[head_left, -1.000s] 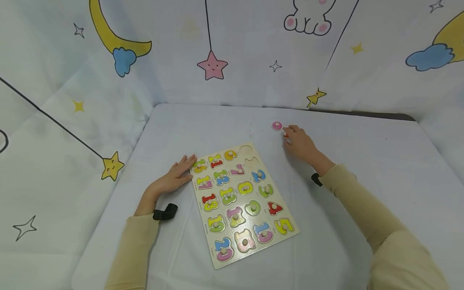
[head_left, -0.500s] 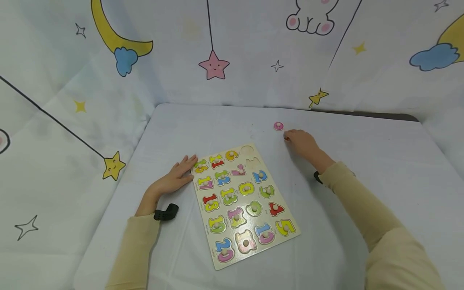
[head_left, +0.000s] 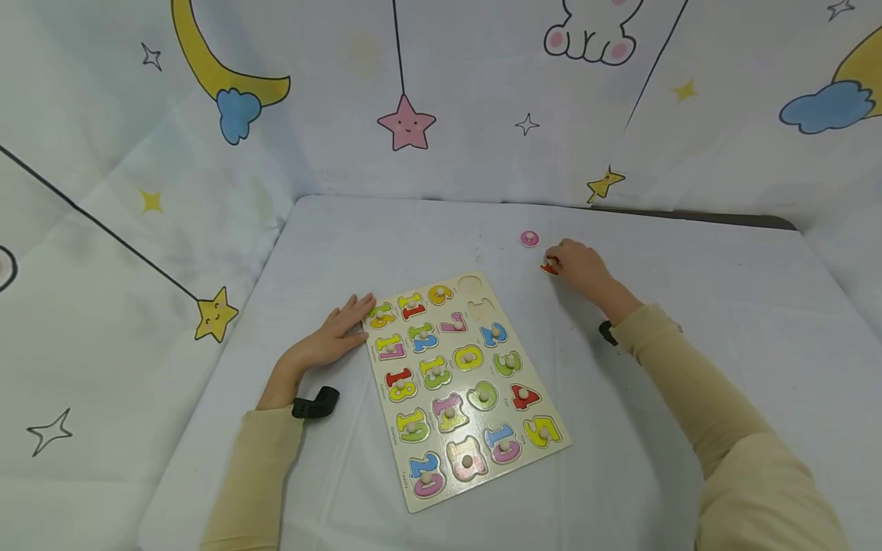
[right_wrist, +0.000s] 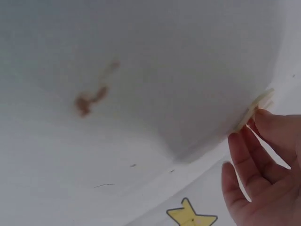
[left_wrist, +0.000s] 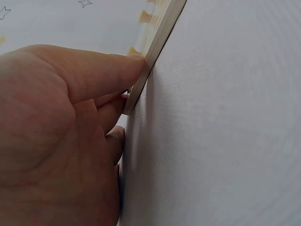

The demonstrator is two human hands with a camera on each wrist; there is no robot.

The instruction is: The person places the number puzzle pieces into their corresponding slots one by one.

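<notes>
I judge the number puzzle board [head_left: 463, 386] nearly filled, 2 far slots empty: my right hand [head_left: 582, 265] pinches a red piece [head_left: 549, 268] on the worktop [head_left: 689, 306] beyond the board, the pink piece [head_left: 529, 239] waits farther off, my left hand [head_left: 331, 337] lies flat on the board's left edge.

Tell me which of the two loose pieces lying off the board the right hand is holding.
The right hand holds the red piece, nearer the puzzle board. The round pink piece lies untouched, farther back on the table.

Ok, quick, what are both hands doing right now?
Left hand: open, fingers flat against the puzzle board edge.
Right hand: pinching the red puzzle piece on the table.
</notes>
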